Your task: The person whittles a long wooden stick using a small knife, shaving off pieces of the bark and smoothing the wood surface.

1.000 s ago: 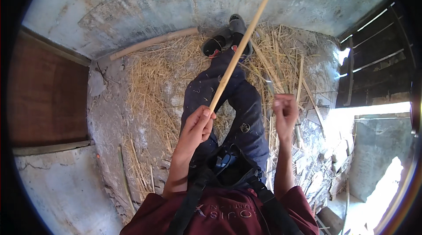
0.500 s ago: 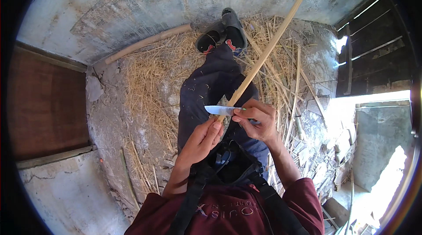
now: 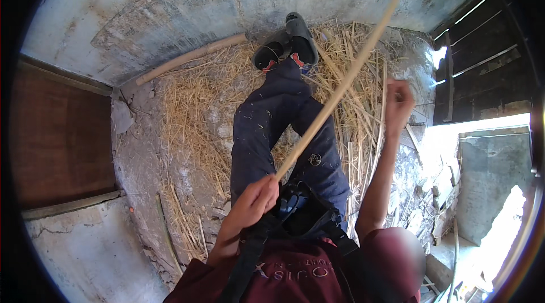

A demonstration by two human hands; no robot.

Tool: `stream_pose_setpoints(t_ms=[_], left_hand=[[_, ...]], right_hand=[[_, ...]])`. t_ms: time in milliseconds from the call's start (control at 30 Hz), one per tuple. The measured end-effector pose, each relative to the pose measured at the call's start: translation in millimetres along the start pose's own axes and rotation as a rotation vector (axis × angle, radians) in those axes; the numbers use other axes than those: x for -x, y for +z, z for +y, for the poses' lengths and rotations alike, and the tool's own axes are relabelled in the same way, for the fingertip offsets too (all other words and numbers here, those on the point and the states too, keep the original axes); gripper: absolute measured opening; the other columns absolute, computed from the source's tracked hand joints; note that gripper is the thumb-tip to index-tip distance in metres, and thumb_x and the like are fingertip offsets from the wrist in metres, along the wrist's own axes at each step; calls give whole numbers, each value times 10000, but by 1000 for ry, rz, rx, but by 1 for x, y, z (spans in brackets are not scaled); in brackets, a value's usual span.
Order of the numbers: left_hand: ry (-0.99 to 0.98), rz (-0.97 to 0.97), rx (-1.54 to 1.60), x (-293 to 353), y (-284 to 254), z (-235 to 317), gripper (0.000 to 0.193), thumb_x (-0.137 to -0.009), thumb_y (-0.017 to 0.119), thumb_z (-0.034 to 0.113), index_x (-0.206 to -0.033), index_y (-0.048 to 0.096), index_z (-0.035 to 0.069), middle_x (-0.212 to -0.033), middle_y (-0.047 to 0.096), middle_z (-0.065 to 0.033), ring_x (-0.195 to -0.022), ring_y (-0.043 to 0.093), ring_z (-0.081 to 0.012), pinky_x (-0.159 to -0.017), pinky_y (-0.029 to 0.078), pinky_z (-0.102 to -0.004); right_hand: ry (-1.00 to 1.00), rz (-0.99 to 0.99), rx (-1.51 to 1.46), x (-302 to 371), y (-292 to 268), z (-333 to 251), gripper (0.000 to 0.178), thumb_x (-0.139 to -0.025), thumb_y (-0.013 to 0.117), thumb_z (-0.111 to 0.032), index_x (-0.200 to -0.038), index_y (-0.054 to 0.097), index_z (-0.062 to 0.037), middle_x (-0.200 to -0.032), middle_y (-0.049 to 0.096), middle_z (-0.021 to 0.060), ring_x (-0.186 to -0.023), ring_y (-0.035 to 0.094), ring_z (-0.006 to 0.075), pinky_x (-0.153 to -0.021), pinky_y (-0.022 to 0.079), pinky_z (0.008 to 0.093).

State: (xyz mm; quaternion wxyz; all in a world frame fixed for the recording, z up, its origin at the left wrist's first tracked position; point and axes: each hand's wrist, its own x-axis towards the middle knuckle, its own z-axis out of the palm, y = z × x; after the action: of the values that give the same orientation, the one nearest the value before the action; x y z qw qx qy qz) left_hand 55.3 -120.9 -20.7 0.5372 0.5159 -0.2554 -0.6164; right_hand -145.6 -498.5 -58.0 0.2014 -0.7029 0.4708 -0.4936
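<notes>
Backing onto stained pale wall across the top, dropping to dusty grey-brown floor. Bordering left with brown panel, right with dark slatted boards. Strewing floor with loose straw on both sides of dark trousers, stretching away toward the wall. Wearing maroon shirt at the bottom, with black pouch just beyond it. Lining foot of wall with thick pale pole.

Holding long, slim, pale stick at a slant, rising up and right from the near end, crossing over trousers and straw, overlapping the wall at the far tip; not telling whether touching there. Looking light, dry and fairly stiff; probably flexing a little toward the free tip, possibly splitting along its length under a hard bend, likely not slipping much. Best gripping near the lower end for control, or nearer the middle for balance.

Resting dark shoes close together near the wall. Closing left hand around the stick's near end, fingers wrapping snugly. Holding right hand out to the right, well apart from the stick, fingers curling inward; blurring too much for telling full closure or any contents.
</notes>
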Motion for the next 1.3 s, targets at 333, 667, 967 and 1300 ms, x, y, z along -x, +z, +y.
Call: stream_pose_setpoints(t_ms=[333,667,967,1300], left_hand=[[-64,-15,148,-23,-9,3,339,-1167,470,342,-917,499,115,-676,361,76,-535,289,-18,-474,225,-218],[-152,-59,122,-36,10,20,405,-1174,442,365,-900,521,77,-701,350,69,-569,290,-16,-493,242,-229],[10,64,-76,-31,16,24,429,-1181,400,391,-929,543,75,-736,375,63,-604,307,-27,-515,257,-234],[-148,-86,217,-28,4,23,518,-1164,390,486,-944,584,59,-686,368,72,-512,258,-19,-456,197,-229]], right_hand=[[191,-410,-473,79,-24,-48,177,-994,748,-144,-1109,653,-48,-904,691,29,-786,618,86,-691,470,241],[-33,-532,-619,116,-4,-124,277,-908,844,-87,-1122,679,-25,-1003,755,91,-862,742,177,-770,571,304],[-188,-706,-529,124,-12,-125,247,-898,859,-138,-1063,706,-36,-940,784,102,-812,784,269,-672,581,345],[-59,-709,-668,129,-14,-130,254,-859,894,-131,-987,688,-57,-908,728,95,-770,714,205,-651,530,310]])
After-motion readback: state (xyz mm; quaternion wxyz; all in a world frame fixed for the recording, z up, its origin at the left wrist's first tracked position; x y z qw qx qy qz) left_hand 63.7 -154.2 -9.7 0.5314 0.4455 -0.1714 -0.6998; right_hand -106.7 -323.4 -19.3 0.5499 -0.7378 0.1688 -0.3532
